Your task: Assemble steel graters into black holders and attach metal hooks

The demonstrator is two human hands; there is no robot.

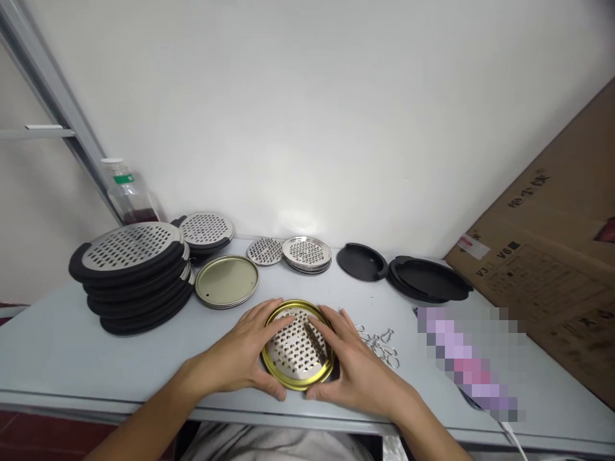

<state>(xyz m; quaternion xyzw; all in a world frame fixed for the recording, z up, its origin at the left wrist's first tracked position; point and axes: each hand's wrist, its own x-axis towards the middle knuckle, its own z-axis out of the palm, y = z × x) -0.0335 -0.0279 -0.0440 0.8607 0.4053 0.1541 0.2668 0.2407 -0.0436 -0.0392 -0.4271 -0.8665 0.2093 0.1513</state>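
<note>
My left hand [230,349] and my right hand [358,365] grip a round perforated steel grater disc [293,352] from opposite sides. Its gold-coloured rim sits against both palms, and my fingers lie across its face. Behind my left hand is a pale gold metal lid [227,280] lying flat, with a tall stack of black-rimmed graters [129,256] further left. Small steel grater discs [306,253] form a low stack at the back. Loose wire clips [379,346] lie just beyond my right hand.
Black plastic grater frames [430,278] lie at the back right of the pale grey table [81,339]. A plastic bottle [127,195] stands at the back left. A cardboard box [538,243] leans at the right, and a blurred object [468,362] covers the table's right side.
</note>
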